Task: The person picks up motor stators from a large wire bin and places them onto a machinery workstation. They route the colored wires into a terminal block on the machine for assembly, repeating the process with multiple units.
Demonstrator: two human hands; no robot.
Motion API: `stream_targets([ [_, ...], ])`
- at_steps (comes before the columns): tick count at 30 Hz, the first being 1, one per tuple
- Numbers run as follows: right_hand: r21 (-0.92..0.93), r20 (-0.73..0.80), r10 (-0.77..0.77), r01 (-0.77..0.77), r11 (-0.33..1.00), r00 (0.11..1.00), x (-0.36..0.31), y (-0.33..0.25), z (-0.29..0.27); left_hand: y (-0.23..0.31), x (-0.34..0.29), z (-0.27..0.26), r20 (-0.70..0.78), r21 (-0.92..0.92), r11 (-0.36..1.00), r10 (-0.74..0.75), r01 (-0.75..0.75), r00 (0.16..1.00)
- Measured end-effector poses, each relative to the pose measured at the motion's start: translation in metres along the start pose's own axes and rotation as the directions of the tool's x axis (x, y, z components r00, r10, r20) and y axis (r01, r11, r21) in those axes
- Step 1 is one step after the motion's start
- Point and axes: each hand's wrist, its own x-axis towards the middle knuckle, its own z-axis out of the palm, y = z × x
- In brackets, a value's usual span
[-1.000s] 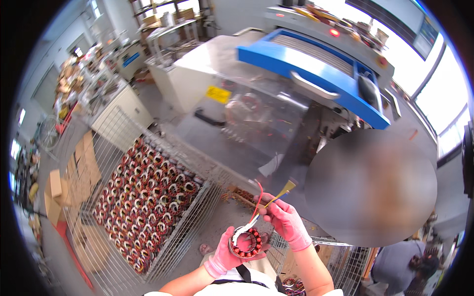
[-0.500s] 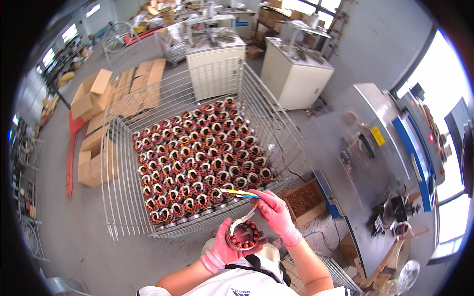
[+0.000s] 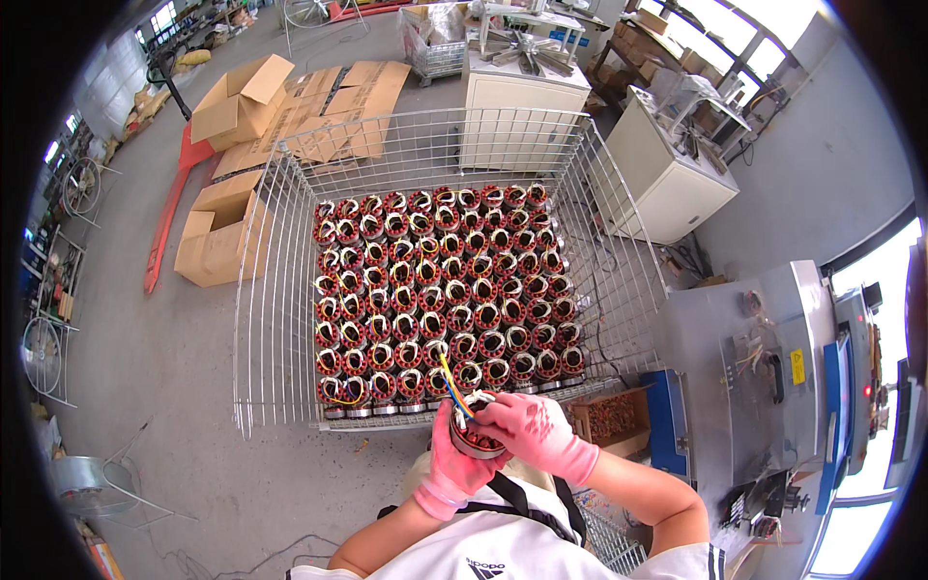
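Stator (image 3: 477,446) is held in front of the torso, just short of the crate (image 3: 382,421) and its rows of other stators (image 3: 445,271), bore roughly up, leads (image 3: 449,373) running forward and slightly left toward them. Left hand (image 3: 454,466) cups its left side and underside, fingers curled round; right hand (image 3: 537,433) is bent nearly closed over the top right rim at the lead roots, exact pinch hidden, so neither is nearer. Writing: dark logo (image 3: 486,571) with lettering, upside down, on white shirt (image 3: 425,553); yellow label (image 3: 797,367) at right, too small to read.
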Motion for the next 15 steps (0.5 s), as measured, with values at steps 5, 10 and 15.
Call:
stream_targets([
  [5,0.38,0.41,-0.07,-0.1,0.92,0.91,0.042,0.062,-0.024,0.019,0.052,-0.003,0.092,0.06,0.993,0.098,-0.104,0.991],
  [10,0.463,0.673,-0.153,-0.251,0.85,0.724,0.103,0.134,-0.026,0.041,0.114,0.015,0.052,0.087,0.979,0.178,-0.182,0.983],
  [15,0.431,0.394,-0.048,-0.138,0.892,0.918,0.163,0.26,0.033,0.195,0.149,-0.043,0.154,0.988,-0.119,0.826,-0.099,0.542],
])
